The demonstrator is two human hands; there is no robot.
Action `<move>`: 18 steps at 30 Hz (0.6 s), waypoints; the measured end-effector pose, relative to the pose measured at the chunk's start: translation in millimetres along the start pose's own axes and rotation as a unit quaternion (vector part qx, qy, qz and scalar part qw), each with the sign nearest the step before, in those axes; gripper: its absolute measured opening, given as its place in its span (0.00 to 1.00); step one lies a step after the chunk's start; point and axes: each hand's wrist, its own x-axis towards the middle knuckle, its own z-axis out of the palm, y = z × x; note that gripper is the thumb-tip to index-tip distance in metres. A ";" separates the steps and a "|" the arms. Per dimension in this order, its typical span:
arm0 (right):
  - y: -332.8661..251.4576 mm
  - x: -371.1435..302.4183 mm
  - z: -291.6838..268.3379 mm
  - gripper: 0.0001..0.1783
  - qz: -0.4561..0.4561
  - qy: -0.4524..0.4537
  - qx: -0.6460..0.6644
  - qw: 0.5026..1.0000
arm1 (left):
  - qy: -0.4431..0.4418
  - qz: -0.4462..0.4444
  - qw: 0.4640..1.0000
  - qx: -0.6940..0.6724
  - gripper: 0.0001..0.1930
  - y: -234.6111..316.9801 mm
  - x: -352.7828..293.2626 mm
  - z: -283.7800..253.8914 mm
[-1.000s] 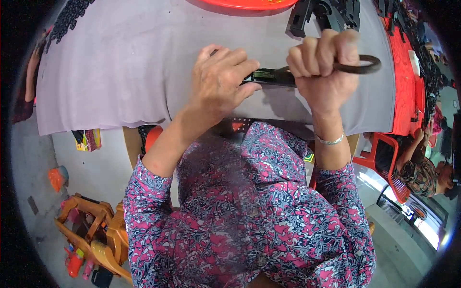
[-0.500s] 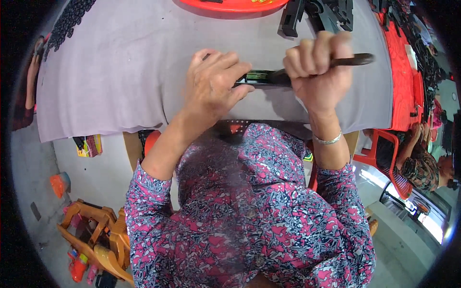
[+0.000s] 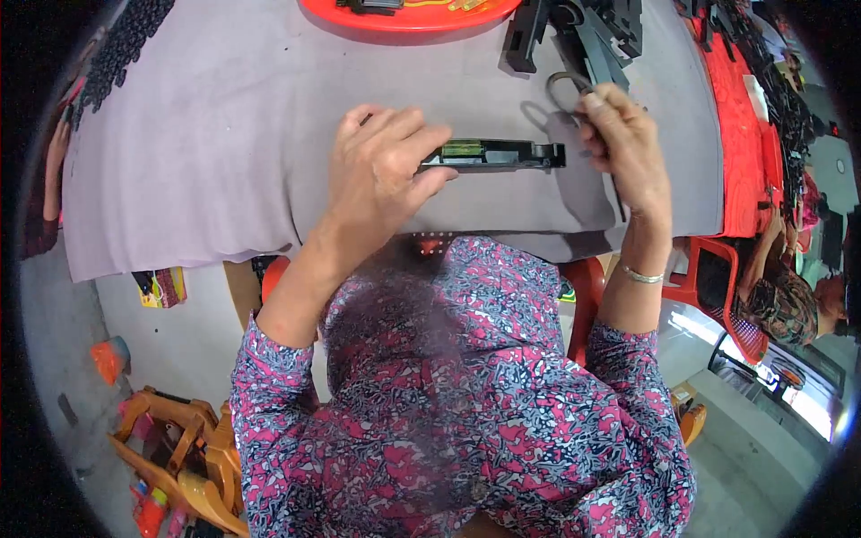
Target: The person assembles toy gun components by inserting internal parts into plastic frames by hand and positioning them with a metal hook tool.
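My left hand [image 3: 384, 161] is closed round one end of a long, narrow black plastic part [image 3: 500, 155], pressing it onto the grey cloth. A small yellow-green piece [image 3: 463, 149] sits in the part's hollow beside my fingers. The part's far end, with a notch in it, points to the right. My right hand [image 3: 630, 148] is raised beside that end, apart from it, gripping dark-handled scissors [image 3: 567, 79]. One loop of the handle sticks out past my fingers, and a thin dark blade shows below the hand.
A red tray [image 3: 408, 20] with black and yellow pieces stands at the far edge. Several black plastic parts [image 3: 574, 36] lie to its right. Small black pieces [image 3: 126, 54] are heaped at the far left. A red chair [image 3: 695, 273] and another person [image 3: 785, 269] are at the right.
My right hand has turned and moved right, drawing the scissors away from the black part, whose right end now shows. My left hand has shifted slightly left with the part.
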 end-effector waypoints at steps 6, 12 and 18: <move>23.1 2.1 16.0 0.10 -0.052 -0.017 -0.052 0.997 | -0.017 -0.002 1.000 -0.006 0.16 8.4 2.6 -1.1; 16.8 2.3 22.1 0.08 -0.167 0.050 -0.279 0.944 | -0.021 0.008 1.000 -0.007 0.16 23.0 0.9 3.3; 24.0 6.2 26.3 0.09 -0.236 0.122 -0.307 0.914 | 0.009 0.012 1.000 -0.007 0.19 28.9 -1.6 7.6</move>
